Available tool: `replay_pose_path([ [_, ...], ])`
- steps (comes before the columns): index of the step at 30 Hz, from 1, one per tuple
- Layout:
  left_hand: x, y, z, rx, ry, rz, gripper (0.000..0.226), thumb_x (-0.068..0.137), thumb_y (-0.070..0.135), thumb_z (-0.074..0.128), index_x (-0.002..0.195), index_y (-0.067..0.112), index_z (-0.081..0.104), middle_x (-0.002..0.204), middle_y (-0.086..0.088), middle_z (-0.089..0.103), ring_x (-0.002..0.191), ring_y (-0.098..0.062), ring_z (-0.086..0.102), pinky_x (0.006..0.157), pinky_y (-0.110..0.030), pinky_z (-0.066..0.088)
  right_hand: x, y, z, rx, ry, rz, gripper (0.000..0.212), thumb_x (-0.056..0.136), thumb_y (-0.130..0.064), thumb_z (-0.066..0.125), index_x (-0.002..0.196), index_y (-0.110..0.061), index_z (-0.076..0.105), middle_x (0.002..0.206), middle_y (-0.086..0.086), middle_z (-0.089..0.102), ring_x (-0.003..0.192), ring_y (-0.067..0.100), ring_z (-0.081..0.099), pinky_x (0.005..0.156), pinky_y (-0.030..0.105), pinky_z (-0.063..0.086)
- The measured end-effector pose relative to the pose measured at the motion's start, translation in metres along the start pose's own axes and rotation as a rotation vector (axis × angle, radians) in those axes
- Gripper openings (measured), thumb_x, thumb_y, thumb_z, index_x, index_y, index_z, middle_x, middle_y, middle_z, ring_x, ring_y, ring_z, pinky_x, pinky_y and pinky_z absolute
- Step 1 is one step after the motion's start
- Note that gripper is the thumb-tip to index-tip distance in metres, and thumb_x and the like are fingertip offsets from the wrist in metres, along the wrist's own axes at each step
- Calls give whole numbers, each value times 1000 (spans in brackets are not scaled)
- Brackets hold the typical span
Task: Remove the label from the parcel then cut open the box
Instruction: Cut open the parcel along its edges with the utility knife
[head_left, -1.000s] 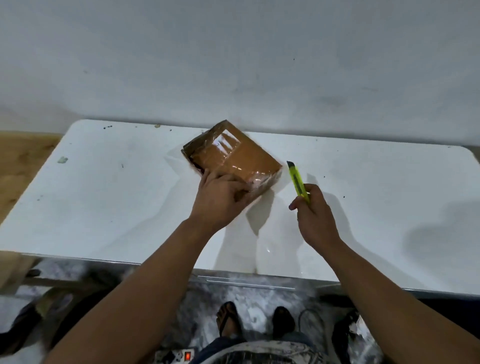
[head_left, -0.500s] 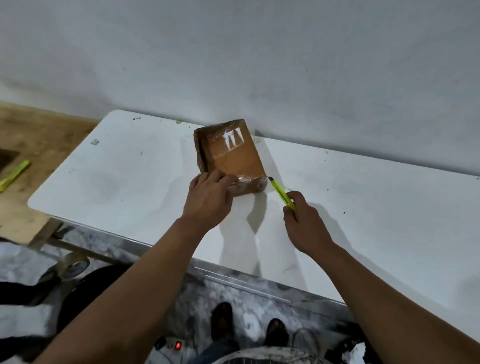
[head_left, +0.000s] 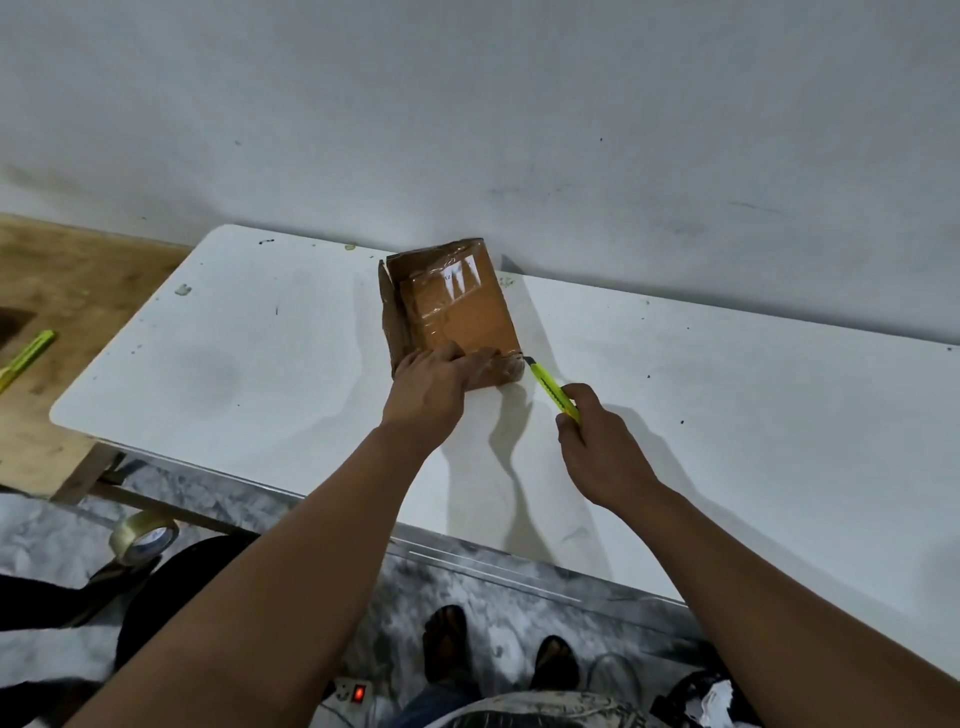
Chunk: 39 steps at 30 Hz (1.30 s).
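A brown cardboard box (head_left: 457, 306) wrapped in shiny clear tape lies on the white table (head_left: 727, 405), close to the wall. My left hand (head_left: 431, 387) presses down on its near edge, fingers spread over the top. My right hand (head_left: 597, 441) grips a yellow-green utility knife (head_left: 553, 389), whose tip touches the box's near right corner. I see no paper label on the box, only tape glare on its top.
A wooden bench (head_left: 62, 312) stands to the left with a second yellow-green cutter (head_left: 26, 356) on it. A roll of clear tape (head_left: 143, 535) sits below the table's left end. A power strip (head_left: 348, 693) and my feet are on the floor.
The box has been turned from a diagonal to nearly square with me. My right hand brought the knife leftwards until its tip met the box's near right corner.
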<state>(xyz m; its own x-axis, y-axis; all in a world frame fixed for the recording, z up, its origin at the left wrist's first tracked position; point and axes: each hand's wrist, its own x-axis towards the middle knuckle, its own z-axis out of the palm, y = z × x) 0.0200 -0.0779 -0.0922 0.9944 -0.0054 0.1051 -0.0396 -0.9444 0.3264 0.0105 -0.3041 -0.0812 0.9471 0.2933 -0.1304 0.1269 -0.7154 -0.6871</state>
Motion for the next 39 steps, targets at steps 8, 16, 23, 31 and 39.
replay_pose_path([
  [8, 4, -16, 4, 5, 55, 99, 47, 89, 1, 52, 122, 29, 70, 96, -3, 64, 89, -36, 64, 83, -45, 46, -1, -5, 5, 6, 11, -14, 24, 101, -19, 40, 125, -19, 42, 62, -1, 49, 54, 18, 47, 49, 31, 31],
  [16, -3, -23, 6, 65, 100, 212, 62, 95, 6, 35, 145, 41, 46, 103, -4, 62, 92, -34, 61, 84, -48, 46, -4, -7, 10, 42, -1, 3, 24, 102, -19, 40, 125, -19, 41, 61, 2, 50, 50, 17, 46, 48, 30, 30],
  [23, 0, -25, 0, -40, 129, 236, 42, 98, 24, 46, 133, 43, 61, 95, 0, 62, 89, -30, 63, 77, -43, 46, -4, -5, 12, 68, 13, -14, 23, 101, -19, 40, 124, -20, 42, 61, 5, 52, 48, 19, 46, 47, 30, 32],
  [31, 8, -12, 4, -303, 196, 2, 22, 91, 31, 68, 109, 35, 78, 88, 16, 60, 90, -18, 57, 79, -43, 46, -4, -5, 11, 99, -4, -2, 21, 101, -21, 40, 123, -22, 41, 73, 16, 62, 57, 32, 54, 53, 36, 40],
  [39, 14, -11, 4, -432, 136, -71, 16, 91, 32, 72, 103, 39, 79, 81, 19, 58, 86, -15, 59, 84, -55, 49, -4, -3, 10, 76, 13, -4, 24, 101, -21, 41, 125, -21, 42, 63, 5, 55, 50, 19, 47, 48, 31, 32],
])
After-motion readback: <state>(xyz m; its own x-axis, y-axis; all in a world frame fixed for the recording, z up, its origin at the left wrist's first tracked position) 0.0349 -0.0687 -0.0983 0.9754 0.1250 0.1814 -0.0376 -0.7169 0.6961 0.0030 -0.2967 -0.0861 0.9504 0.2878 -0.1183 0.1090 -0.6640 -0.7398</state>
